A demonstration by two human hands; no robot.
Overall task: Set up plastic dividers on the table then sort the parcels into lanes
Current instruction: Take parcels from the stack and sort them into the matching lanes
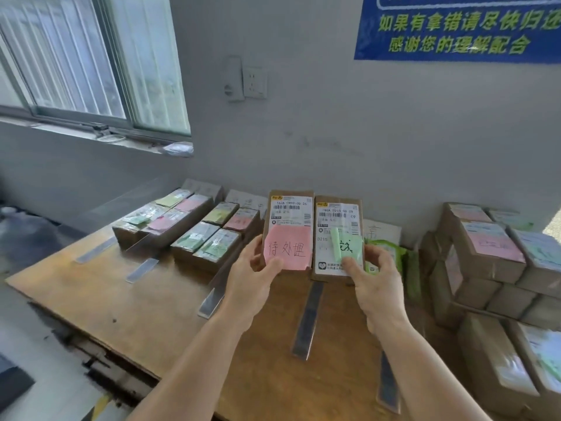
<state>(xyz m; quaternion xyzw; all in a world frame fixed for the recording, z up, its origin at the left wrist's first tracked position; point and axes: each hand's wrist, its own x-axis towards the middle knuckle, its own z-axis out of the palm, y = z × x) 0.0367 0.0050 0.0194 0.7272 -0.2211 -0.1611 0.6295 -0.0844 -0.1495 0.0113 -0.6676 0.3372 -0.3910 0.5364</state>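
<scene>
Two parcels are held up side by side above the counter (127, 302), so the sorting step looks to be in hand, with the dividers already laid out. Far left, sorted parcels (194, 229) lie in rows between the clear plastic dividers (142, 270), most carrying green, pink or yellow slips. The left hand (253, 276) grips the pink-slip parcel (288, 229) by its lower left corner, thumb curled over the slip. Just beside it, the right hand (372, 278) grips the green-slip parcel (337, 235) from its lower right, thumb pressed on the label. Both boxes stand upright, edges nearly touching.

Next, I judge, each parcel has to go down into the lane that matches its slip; that calls for reading the handwritten words and picking the right gap. A green bag (391, 256) lies behind the right hand, possibly occupying a lane, though the view there is too blocked to say. Further right, a stack of unsorted boxes (485, 268) waits at the counter's end, crowding the last lane.
</scene>
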